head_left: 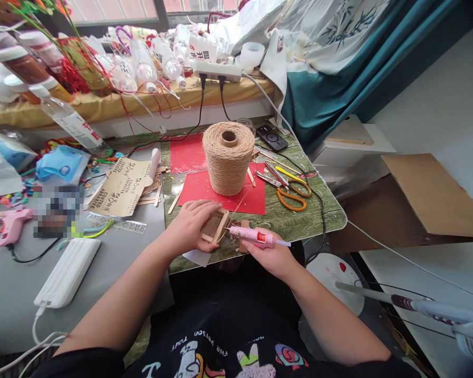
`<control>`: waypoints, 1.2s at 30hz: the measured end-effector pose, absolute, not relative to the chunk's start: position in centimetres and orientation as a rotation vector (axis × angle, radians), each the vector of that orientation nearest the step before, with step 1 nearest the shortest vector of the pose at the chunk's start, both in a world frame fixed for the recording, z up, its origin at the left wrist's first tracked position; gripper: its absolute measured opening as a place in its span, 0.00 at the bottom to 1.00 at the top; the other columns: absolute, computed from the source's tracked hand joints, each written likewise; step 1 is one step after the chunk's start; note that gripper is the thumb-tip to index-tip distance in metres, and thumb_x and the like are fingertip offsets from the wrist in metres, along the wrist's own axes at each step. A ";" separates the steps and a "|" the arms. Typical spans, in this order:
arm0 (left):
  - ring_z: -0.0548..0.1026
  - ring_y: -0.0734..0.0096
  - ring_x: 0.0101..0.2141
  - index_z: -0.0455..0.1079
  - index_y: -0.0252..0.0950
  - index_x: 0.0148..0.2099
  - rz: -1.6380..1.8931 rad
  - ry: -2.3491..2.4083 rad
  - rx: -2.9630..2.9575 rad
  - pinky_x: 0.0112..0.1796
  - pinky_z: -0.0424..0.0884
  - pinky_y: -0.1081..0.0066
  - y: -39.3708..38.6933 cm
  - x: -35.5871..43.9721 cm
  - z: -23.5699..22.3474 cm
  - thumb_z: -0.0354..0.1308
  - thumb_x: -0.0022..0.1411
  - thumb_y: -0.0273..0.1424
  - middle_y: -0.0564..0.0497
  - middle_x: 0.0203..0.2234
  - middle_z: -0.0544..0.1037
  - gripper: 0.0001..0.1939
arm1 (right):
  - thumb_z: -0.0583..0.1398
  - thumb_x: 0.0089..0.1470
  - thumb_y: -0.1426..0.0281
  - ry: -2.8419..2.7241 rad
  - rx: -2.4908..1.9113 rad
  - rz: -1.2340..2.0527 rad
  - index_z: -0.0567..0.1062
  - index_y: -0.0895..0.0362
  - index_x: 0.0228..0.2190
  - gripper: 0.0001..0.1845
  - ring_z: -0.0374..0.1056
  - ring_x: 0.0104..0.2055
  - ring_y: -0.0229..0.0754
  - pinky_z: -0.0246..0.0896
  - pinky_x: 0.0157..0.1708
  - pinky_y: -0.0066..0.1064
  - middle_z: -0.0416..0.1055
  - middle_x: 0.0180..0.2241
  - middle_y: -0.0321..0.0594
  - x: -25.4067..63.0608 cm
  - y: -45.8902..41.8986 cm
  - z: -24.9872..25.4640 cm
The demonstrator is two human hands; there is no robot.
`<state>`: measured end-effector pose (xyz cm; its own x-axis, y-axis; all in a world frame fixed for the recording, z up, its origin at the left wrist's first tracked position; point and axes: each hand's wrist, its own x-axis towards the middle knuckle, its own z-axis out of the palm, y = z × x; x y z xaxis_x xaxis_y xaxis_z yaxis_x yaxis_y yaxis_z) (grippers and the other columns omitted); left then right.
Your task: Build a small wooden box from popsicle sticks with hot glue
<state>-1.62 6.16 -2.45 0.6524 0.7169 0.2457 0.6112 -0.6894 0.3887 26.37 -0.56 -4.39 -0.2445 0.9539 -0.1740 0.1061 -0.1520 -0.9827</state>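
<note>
My left hand [195, 226] is closed around a small wooden box [216, 226] with a stick frame, tilted above the table's front edge. In my right hand [274, 257] is a pink hot glue gun [254, 236], a clear glue stick jutting from its back. The gun's nozzle points left and meets or nearly meets the box's right side; I cannot tell which. A strand of twine runs from the box up to a large spool of jute twine [228, 163], which stands upright just beyond my hands on red sheets [189, 191].
Orange-handled scissors [294, 197], pens and a black phone [271, 137] lie right of the spool. Sandpaper [122, 184] and wooden sticks lie to the left. A second pink glue gun [13, 226] and a white power strip [67, 273] rest on the grey table. Cables cross the right edge.
</note>
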 end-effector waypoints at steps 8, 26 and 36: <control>0.69 0.41 0.64 0.58 0.40 0.71 0.557 1.065 2.583 0.63 0.62 0.45 6.3 -1.7 -2.7 0.71 0.50 0.52 0.38 0.63 0.73 0.52 | 0.68 0.59 0.60 -1.377 -1.266 1.476 0.81 0.52 0.46 0.14 0.81 0.45 0.50 0.80 0.44 0.39 0.83 0.45 0.42 26.5 -0.5 -4.9; 0.68 0.40 0.64 0.57 0.42 0.72 0.559 1.065 2.585 0.63 0.62 0.44 6.3 -1.8 -2.8 0.71 0.51 0.53 0.38 0.63 0.73 0.52 | 0.69 0.59 0.58 -1.340 -1.263 1.435 0.82 0.50 0.51 0.20 0.80 0.53 0.55 0.77 0.57 0.46 0.83 0.50 0.41 26.4 -0.1 -6.0; 0.68 0.41 0.64 0.57 0.42 0.71 0.553 1.071 2.597 0.62 0.63 0.44 6.2 -1.7 -2.6 0.71 0.51 0.53 0.38 0.63 0.73 0.51 | 0.69 0.59 0.58 -1.302 -1.238 1.439 0.82 0.50 0.50 0.19 0.79 0.55 0.54 0.74 0.61 0.48 0.83 0.52 0.42 26.4 0.2 -5.5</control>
<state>-1.70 6.22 -2.58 0.6524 0.7186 0.2408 0.6122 -0.6870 0.3914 26.38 0.23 -5.46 -0.1850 0.9728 -0.1396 0.0418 -0.1341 -0.9901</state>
